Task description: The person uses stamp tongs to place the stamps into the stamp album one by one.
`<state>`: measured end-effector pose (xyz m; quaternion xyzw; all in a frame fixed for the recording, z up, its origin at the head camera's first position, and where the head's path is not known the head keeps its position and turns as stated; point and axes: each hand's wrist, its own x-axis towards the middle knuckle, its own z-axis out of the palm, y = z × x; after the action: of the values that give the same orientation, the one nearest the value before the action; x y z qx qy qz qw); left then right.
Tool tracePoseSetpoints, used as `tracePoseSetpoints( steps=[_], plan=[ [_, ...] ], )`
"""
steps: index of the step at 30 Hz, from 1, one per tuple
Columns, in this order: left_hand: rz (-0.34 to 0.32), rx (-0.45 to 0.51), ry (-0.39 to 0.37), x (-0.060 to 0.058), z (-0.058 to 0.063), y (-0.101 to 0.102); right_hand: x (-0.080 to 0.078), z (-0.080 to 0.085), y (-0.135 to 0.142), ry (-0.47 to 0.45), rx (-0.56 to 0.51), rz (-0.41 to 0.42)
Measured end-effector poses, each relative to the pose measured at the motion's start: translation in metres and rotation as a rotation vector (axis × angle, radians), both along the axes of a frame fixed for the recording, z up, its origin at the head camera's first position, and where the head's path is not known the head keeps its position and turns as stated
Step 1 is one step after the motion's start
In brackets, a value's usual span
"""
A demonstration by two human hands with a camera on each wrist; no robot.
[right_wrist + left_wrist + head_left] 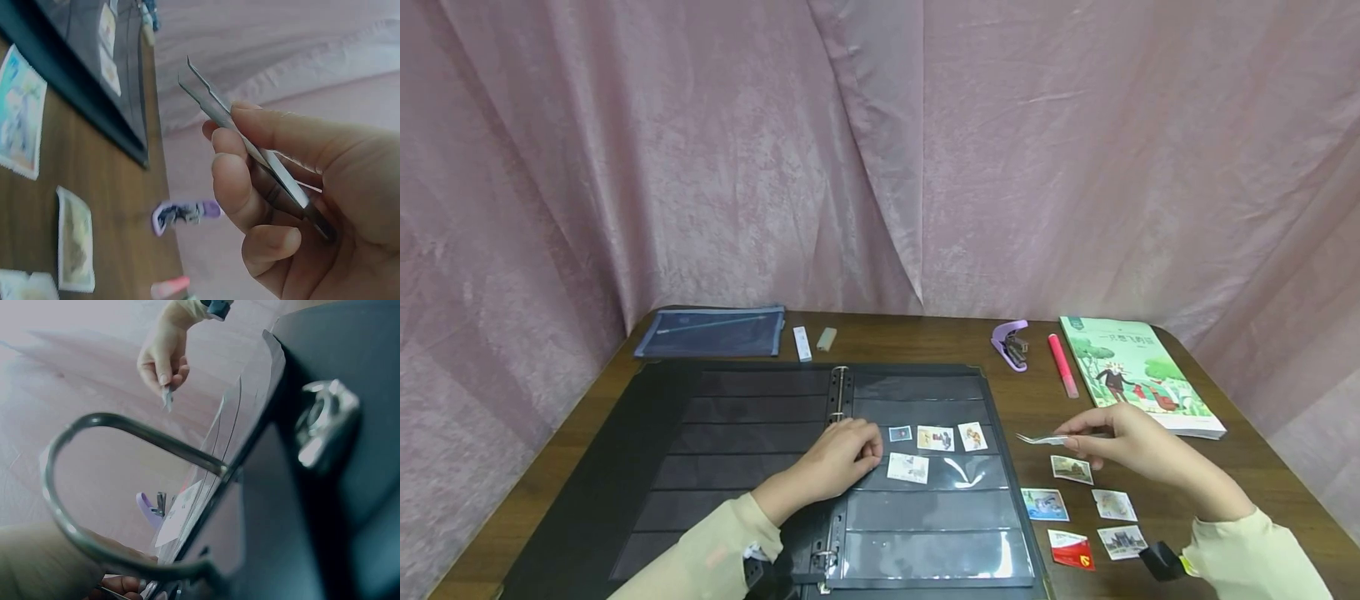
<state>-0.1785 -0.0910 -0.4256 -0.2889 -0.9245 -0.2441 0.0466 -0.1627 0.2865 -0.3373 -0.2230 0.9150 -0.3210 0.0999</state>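
Observation:
My right hand pinches a pair of tweezers between thumb and fingers. Their bent tips stand apart with nothing between them. The hand is above the table, right of the open black stamp album. My left hand rests on the album beside its ring spine, fingers loosely bent; their undersides are hidden. Just right of it, several stamps lie in a row on the clear-pocketed right page, with another stamp below. More stamps lie on the table right of the album.
Along the back of the table lie a blue mesh pouch, a white block, a greenish eraser, a purple stapler and a pink marker. A green-covered book lies at the right. Metal rings rise from the album spine.

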Motion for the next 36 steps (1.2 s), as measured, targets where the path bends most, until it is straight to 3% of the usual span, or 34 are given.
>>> tracePoseSetpoints(
  steps=[9, 23, 29, 36],
  plan=[
    [0.012, 0.001, -0.007, 0.002, 0.002, -0.001, 0.012, -0.021, 0.035, 0.051, -0.028, -0.004],
    [0.010, 0.000, 0.005, 0.001, 0.003, 0.000, 0.025, -0.043, 0.065, 0.092, 0.122, -0.263],
    [0.009, 0.001, -0.003, 0.001, 0.003, 0.001, 0.028, -0.052, 0.074, 0.100, 0.182, -0.322],
    [0.014, 0.002, -0.027, 0.001, 0.003, 0.001, 0.028, -0.057, 0.075, 0.069, 0.191, -0.331]
  ],
)
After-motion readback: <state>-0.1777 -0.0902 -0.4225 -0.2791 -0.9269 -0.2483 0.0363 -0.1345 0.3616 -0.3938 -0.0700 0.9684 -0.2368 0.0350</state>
